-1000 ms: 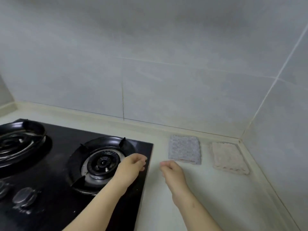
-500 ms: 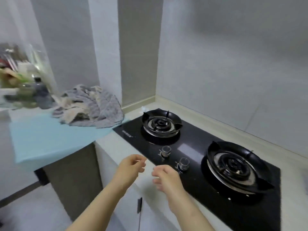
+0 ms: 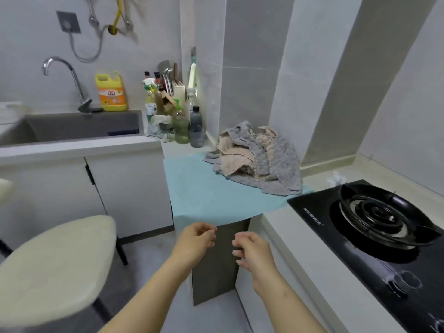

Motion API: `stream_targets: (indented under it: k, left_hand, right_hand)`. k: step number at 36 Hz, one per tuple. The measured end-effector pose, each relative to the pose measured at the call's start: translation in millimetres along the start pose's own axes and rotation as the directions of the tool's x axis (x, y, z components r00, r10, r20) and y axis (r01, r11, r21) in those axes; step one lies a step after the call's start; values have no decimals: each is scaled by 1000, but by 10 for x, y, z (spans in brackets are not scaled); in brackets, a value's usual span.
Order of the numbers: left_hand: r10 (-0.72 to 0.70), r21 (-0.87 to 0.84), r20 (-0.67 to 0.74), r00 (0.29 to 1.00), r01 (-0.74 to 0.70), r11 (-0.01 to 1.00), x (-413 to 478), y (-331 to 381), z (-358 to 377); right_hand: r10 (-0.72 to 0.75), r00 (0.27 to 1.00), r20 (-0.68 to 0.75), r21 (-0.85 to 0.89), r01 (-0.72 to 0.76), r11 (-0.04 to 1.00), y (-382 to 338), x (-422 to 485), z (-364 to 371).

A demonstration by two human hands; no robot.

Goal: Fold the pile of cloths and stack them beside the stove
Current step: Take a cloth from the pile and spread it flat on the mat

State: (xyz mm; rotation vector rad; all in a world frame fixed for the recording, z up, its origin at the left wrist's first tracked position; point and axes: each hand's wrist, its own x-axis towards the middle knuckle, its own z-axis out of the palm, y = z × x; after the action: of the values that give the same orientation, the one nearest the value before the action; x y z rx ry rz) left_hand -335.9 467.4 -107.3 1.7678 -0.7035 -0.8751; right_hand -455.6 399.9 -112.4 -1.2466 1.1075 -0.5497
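Observation:
A crumpled pile of grey and beige cloths lies on a light blue mat on the low counter in the corner, left of the black gas stove. My left hand and my right hand hang side by side in front of the mat's near edge, well short of the pile. Both have loosely curled fingers and hold nothing. The folded cloths beside the stove are out of view.
A sink with a tap sits at the left, with a yellow detergent jug and several bottles behind the mat. A cream stool seat stands at the lower left. A white counter edge runs along the stove.
The view has swung left from the folded cloths right of the stove, across the burners, to the cloth pile and sink. Both hands stayed empty and close together in front of me.

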Motion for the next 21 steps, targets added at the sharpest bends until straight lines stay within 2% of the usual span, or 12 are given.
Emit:
stream_targets:
  k: [8, 21]
  left_hand:
    - [-4, 54, -36, 999, 6, 999, 1069, 168, -287]
    - [135, 156, 80, 988, -147, 977, 3059, 917, -493]
  right_hand:
    - [-37, 999, -22, 29, 38, 999, -381, 1041, 358]
    - [-147, 967, -210, -17, 147, 989, -1260, 2772, 647]
